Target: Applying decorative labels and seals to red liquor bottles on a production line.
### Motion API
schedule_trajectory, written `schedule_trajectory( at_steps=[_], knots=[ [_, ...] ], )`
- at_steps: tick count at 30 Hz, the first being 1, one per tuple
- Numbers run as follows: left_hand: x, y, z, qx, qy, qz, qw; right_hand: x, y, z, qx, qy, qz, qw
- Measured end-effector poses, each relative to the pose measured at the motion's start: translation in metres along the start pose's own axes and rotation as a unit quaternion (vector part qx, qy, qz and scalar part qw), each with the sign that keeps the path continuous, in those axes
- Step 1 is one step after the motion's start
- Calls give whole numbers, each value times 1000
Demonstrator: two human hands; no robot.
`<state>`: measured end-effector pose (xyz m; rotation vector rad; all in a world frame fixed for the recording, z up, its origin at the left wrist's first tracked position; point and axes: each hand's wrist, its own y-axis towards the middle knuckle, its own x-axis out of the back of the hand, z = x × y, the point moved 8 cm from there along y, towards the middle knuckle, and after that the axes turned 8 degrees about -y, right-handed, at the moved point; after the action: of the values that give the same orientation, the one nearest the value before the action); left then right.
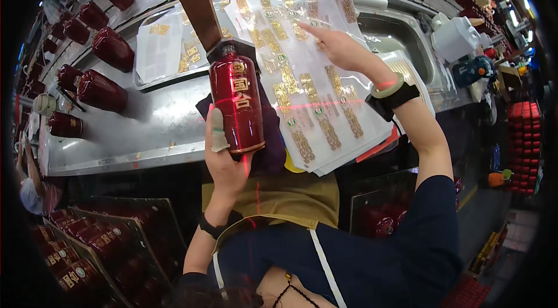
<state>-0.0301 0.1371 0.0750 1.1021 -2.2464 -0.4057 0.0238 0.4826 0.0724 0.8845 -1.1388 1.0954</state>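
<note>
The red bottle (pixel 237 107) lies tilted above a purple cloth (pixel 273 142), its neck at a black holder (pixel 247 51) by the foot of a brown post (pixel 195 0). The person's left hand (pixel 225 173) is clamped on its lower end, one digit in a pale cot (pixel 218 130) along its left side, the others mostly hidden. The right hand (pixel 339 49) reaches over sheets (pixel 372 119) of gold decals (pixel 311 94), index finger extended; whether its fingertips pinch anything cannot be told. Leftward, more red bottles (pixel 112 49) stand on the steel counter (pixel 145 133); rightward are a sink (pixel 429 66) and white jug (pixel 455 40).
</note>
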Motion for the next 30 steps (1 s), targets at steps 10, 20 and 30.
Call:
schedule_trajectory(
  at_steps=[10,20,30],
  knots=[
    [-1,-2,1,14,6,-2,1000,-8,-114,19,171,-191,-128,958],
    [0,-3,-1,12,26,8,1000,23,-54,-136,-147,76,-84,983],
    [2,0,2,-2,-16,-16,1000,-1,-54,-207,-210,7,79,974]
  ],
)
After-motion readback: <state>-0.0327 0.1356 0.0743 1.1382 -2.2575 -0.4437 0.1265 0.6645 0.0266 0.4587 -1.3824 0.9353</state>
